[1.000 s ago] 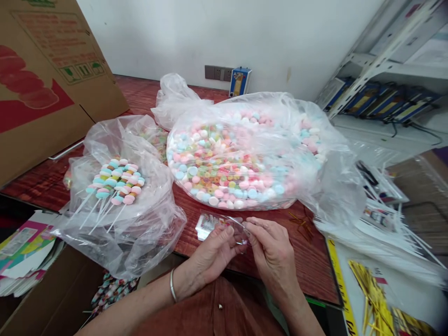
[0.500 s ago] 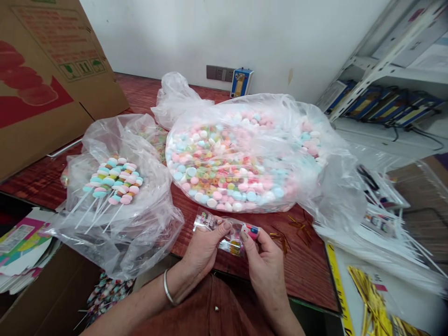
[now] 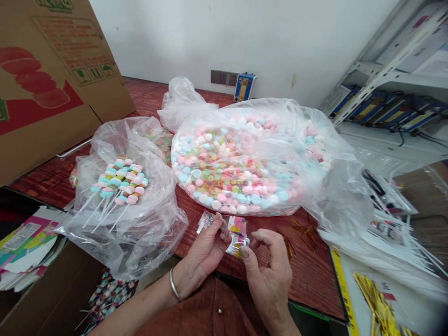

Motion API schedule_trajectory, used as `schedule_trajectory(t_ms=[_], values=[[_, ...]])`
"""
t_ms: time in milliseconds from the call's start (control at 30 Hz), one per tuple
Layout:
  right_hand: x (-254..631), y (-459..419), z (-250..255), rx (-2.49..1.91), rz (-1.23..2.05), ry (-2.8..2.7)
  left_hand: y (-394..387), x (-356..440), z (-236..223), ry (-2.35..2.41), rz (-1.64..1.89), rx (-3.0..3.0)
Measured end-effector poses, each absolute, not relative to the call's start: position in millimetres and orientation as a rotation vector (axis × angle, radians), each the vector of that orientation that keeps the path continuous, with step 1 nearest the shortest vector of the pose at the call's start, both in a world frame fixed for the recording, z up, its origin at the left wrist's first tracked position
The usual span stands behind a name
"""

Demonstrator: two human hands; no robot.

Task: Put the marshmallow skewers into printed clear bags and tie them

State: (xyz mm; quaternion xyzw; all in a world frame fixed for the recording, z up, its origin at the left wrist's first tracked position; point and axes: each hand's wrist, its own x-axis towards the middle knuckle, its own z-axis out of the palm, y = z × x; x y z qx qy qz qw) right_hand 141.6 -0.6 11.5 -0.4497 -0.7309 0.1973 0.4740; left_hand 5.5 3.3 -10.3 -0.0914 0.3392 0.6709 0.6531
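Observation:
My left hand (image 3: pixel 206 249) pinches a small printed clear plastic packet (image 3: pixel 238 227) between thumb and fingers above the table's front edge. Pink, yellow and white print shows on the packet's right part, and a shiny clear end sticks out left of my thumb. My right hand (image 3: pixel 269 266) is at the packet's right side, fingers bent and apart from the thumb. Its thumb tip is at the packet's lower right edge; whether it touches is unclear. Beyond the hands lies a large clear bag of pastel marshmallows and ring-shaped gummies (image 3: pixel 241 172).
Marshmallow skewers (image 3: pixel 122 179) rest on a crumpled plastic bag (image 3: pixel 157 219) at left. Gold twist ties (image 3: pixel 306 231) lie on the red table (image 3: pixel 315 275), with more in a bundle (image 3: pixel 380 303) at right. White sticks (image 3: pixel 378 252), a large carton (image 3: pixel 70 93) and shelving (image 3: pixel 388 74) flank the table.
The packet has turned so its colourful printed face shows. My right fingers have loosened from its right end and spread away from the thumb. The view has shifted slightly.

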Motion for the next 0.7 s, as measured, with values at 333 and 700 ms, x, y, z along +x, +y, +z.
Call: schedule_trajectory(t_ms=[333, 700], values=[[132.8, 1.8, 5.6, -1.039, 0.439, -1.944, -0.8, 9.9, -3.5, 0.815, 1.566, -0.01], [109.4, 13.0, 8.4, -0.925, 0.308, -1.914, 11.6, 2.4, -27.3, 0.73, 1.558, 0.087]])
